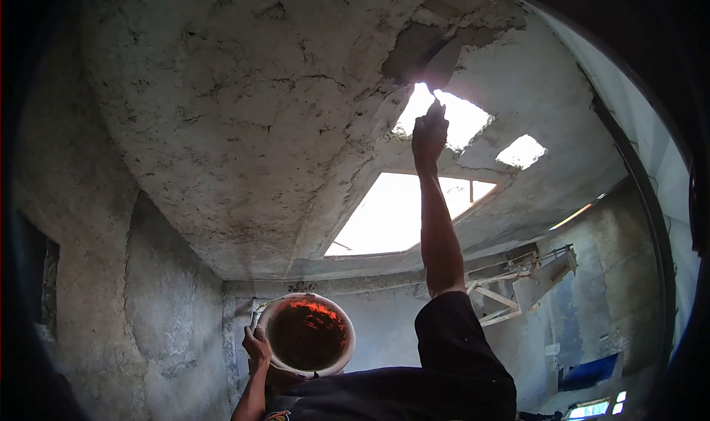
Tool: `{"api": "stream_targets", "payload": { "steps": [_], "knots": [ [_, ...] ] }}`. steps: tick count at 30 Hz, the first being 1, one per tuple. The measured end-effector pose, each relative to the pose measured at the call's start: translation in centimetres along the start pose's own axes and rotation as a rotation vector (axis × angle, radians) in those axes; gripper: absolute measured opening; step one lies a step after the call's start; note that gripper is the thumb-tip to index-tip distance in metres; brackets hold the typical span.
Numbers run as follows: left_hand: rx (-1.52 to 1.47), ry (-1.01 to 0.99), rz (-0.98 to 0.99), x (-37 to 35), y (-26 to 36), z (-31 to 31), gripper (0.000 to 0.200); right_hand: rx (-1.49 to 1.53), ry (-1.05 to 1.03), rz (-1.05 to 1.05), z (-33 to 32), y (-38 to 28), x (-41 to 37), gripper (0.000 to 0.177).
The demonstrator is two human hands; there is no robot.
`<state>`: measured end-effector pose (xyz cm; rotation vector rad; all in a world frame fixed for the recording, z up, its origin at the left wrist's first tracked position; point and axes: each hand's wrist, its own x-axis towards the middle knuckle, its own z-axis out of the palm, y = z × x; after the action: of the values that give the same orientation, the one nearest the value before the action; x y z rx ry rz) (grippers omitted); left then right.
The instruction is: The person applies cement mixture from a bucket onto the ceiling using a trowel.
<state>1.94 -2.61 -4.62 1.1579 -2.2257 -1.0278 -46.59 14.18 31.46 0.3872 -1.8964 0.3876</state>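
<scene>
My right hand (pixel 430 134) is raised high, closed round the handle of a trowel (pixel 443 64). The trowel's blade lies against or close to a patch of darker mortar (pixel 416 49) on the cracked wall, just above a bright opening. Low on the left, my left hand (pixel 257 344) grips the rim of a round bucket (pixel 347 352). Dark material shows inside the bucket, with an orange-red glow along its upper inner side.
A large bright window opening (pixel 392 217) lies below the raised arm, and a smaller hole (pixel 522 152) is to its right. A wooden frame (pixel 497 300) stands at lower right, near a blue panel (pixel 589 373). A dark curved beam (pixel 642 177) runs down the right side.
</scene>
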Motion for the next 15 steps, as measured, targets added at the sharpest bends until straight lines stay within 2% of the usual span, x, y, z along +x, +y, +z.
{"api": "stream_targets", "payload": {
  "steps": [2,3,6,8,10,11,12,14,15],
  "knots": [
    [-0.022,-0.005,-0.009,0.0,-0.5,0.2,0.029,0.143,-0.131,0.179,-2.2,-1.1,0.1,0.045],
    [-0.041,-0.016,-0.016,0.0,-0.8,0.3,0.029,0.204,-0.052,0.172,-2.5,-1.1,0.3,0.037],
    [-0.049,-0.006,-0.01,0.0,0.2,-0.3,0.029,0.265,0.053,0.178,-2.4,-0.4,2.1,0.035],
    [-0.043,-0.009,-0.016,0.1,0.4,-0.3,0.029,0.253,0.034,0.192,-1.7,0.1,3.8,0.037],
    [-0.04,-0.01,-0.023,0.1,0.4,-0.2,0.029,0.312,-0.155,0.286,-0.7,0.4,5.3,0.033],
    [-0.034,-0.015,-0.016,0.1,0.2,-0.2,0.029,0.302,-0.165,0.231,0.1,0.3,5.6,0.028],
    [-0.031,-0.018,-0.012,0.2,0.1,-0.1,0.03,0.3,-0.193,0.331,1.0,-0.1,5.7,0.029],
    [-0.024,-0.013,-0.012,0.3,0.2,0.0,0.03,0.379,-0.069,0.213,1.3,-1.7,5.6,0.031],
    [-0.015,-0.007,-0.01,0.4,0.2,0.0,0.03,0.465,-0.125,0.284,0.9,-2.0,5.4,0.032]
  ]
}}
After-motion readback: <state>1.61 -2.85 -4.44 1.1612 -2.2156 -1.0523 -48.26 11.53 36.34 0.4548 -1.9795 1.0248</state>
